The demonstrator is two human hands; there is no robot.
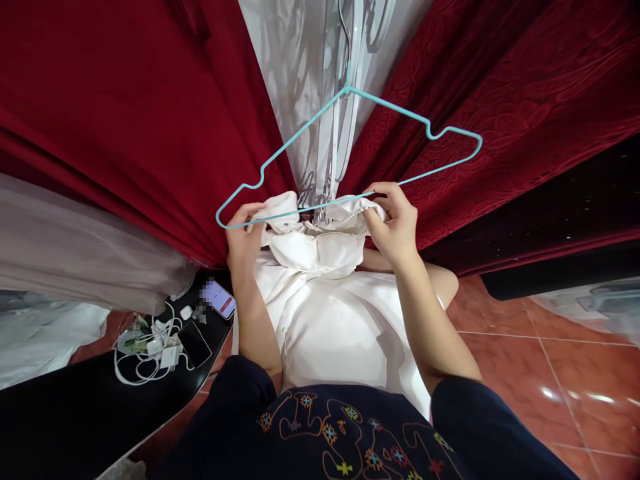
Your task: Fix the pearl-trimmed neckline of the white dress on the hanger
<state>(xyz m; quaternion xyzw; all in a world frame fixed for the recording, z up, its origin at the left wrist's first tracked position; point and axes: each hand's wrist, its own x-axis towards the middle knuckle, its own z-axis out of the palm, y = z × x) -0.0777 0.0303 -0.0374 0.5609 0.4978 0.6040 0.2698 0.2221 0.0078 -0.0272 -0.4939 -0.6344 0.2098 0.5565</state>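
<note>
A light blue hanger [347,89] hangs in the upper middle, its lower bar crossing in front of a white dress [330,320]. The dress has a gathered bodice and puffy shoulder parts, and its skirt spreads over the lap. My left hand [245,233] is closed on the dress's left shoulder part, beside the hanger's left end. On the other side, my right hand [393,223] pinches the right shoulder part, close to the hanger's lower bar. Some fingertips are hidden behind the fabric.
Red curtains [150,100] flank pale hanging fabric [285,73]. On the black bench [75,400] at the left lie white cables [143,380], a dark phone [195,344] and a lit phone [221,299]. Red floor tiles [525,373] show at the right.
</note>
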